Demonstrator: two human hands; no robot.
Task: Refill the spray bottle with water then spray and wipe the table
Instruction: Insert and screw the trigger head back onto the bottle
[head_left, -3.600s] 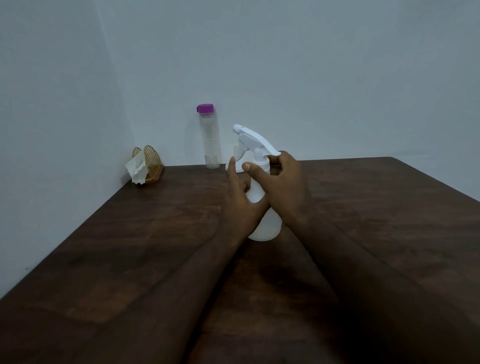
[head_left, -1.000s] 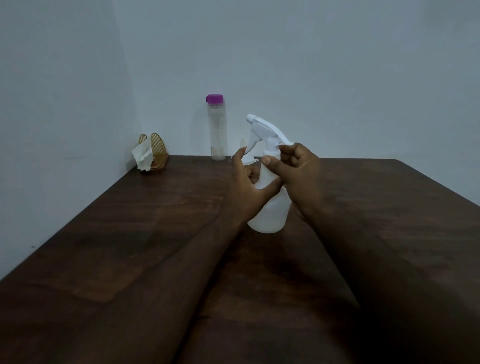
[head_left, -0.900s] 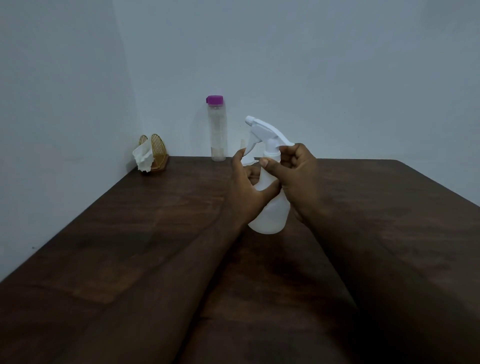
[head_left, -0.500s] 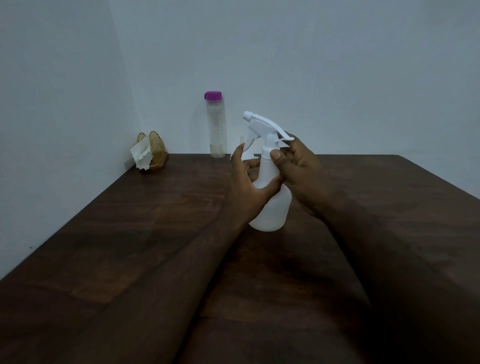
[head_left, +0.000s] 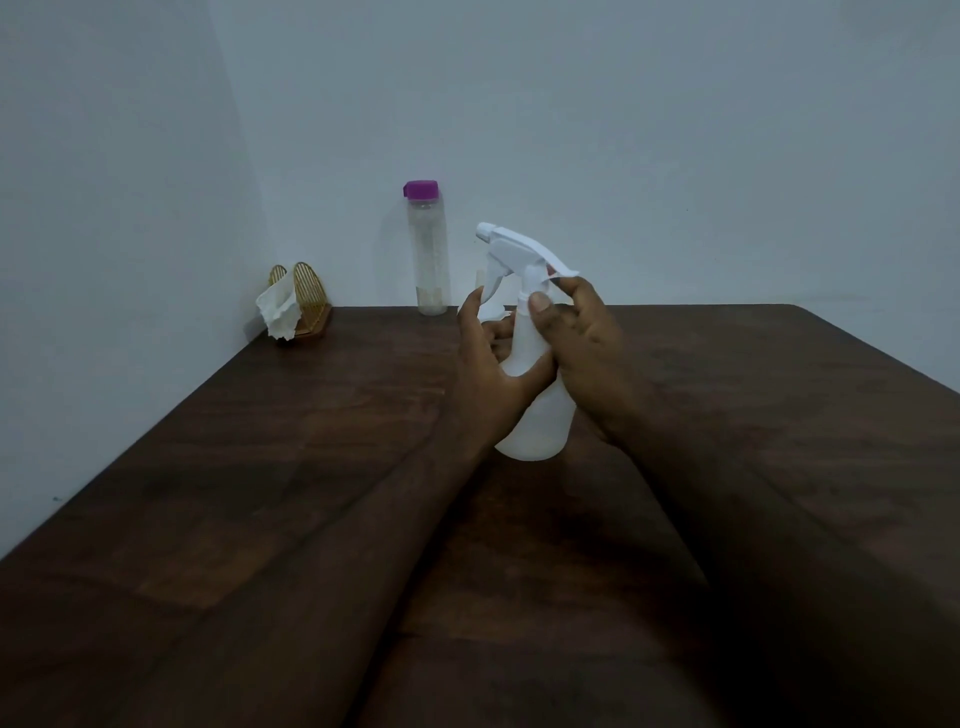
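if the left hand (head_left: 485, 379) slackens round the body of the spray bottle (head_left: 540, 415) while the right hand (head_left: 582, 338) twists the collar (head_left: 522, 297) it pinches under the trigger head (head_left: 519, 252), i reckon the light bottle would spin or tip rather than open. it sits near upright on the bench (head_left: 260, 467), midway between the side edges, body in the left hand's grip and the right hand just above; the water bottle (head_left: 428, 260) stands at the far edge, behind both.

The left hand (head_left: 488, 379) grips the white spray bottle (head_left: 537, 415) upright on the dark counter (head_left: 311, 467), while the right hand (head_left: 582, 338) pinches its neck below the trigger head.
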